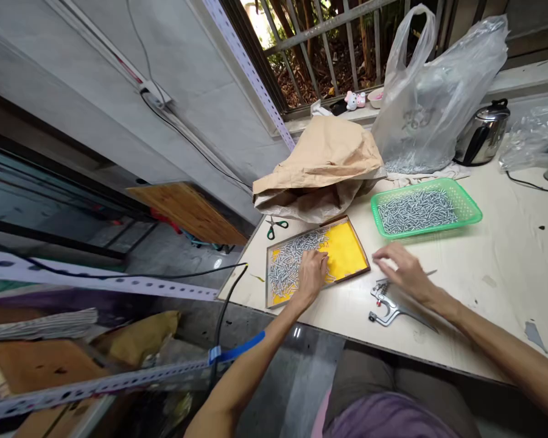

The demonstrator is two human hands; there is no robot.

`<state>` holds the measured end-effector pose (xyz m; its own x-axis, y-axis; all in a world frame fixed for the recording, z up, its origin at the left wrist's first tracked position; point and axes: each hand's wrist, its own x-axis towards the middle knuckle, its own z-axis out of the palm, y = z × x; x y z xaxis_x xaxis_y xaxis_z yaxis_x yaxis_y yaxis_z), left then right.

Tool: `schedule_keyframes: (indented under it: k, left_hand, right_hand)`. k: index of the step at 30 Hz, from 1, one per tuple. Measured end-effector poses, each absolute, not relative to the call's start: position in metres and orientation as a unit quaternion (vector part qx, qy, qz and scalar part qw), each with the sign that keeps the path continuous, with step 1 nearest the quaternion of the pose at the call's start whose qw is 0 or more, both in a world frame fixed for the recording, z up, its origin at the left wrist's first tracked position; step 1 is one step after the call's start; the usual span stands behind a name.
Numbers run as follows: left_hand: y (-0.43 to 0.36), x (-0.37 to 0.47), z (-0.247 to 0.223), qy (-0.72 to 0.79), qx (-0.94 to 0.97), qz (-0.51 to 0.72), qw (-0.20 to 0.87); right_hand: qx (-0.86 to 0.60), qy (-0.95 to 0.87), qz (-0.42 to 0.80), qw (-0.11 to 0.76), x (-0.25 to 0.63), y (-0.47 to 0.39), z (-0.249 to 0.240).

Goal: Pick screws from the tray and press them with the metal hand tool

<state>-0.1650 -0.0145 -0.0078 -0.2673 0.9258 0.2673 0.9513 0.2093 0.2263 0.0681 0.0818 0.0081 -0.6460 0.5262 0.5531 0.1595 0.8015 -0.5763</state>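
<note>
My left hand (313,274) reaches into a shallow tray (273,303) with a yellow bottom, its fingers curled together among small silvery metal pieces (285,267) that look like screws or pins. Whatever its fingertips hold is hidden. To the right of the tray, my right hand (405,271) hovers over the table with thumb and fingers bent close together; anything between them is too small to make out. Just below that hand lies a silvery plier-like hand tool (390,309), partly covered by the hand.
A green plastic basket (472,210) full of similar pieces stands behind my right hand. Green-handled scissors (276,227) lie beyond the tray, near a brown paper sack (324,152). A plastic bag (432,109) and a metal kettle (484,134) stand at the back. The table's front edge (369,342) runs before my lap.
</note>
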Motion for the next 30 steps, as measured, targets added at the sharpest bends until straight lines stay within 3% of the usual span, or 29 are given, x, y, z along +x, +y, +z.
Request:
schedule_keyframes:
  k: [2,7,12,17,22,30]
  left_hand:
    - [0.003,-0.178,-0.008,-0.805,-0.586,-0.086,0.01]
    - [0.02,-0.185,-0.005,-0.815,-0.577,0.033,-0.043]
    - [0.012,-0.179,0.002,-0.806,-0.585,-0.078,-0.057]
    - [-0.014,-0.13,0.002,-0.747,-0.55,-0.226,-0.296]
    - [-0.031,-0.085,-0.015,-0.722,-0.501,-0.196,-0.435]
    - [-0.031,-0.075,-0.023,-0.748,-0.45,-0.159,-0.46]
  right_hand:
    - [-0.255,-0.864,0.175,0.397,0.076,0.112,0.025]
    - [-0.359,-0.868,0.054,0.34,0.104,0.144,0.042]
    - [-0.305,-0.91,0.154,0.237,0.132,0.077,0.025]
    - [-0.303,-0.922,0.212,0.118,0.152,0.014,-0.001]
    - [-0.359,-0.913,0.184,0.058,0.157,-0.001,-0.016]
    - [-0.366,-0.912,0.174,0.069,0.156,-0.005,-0.021]
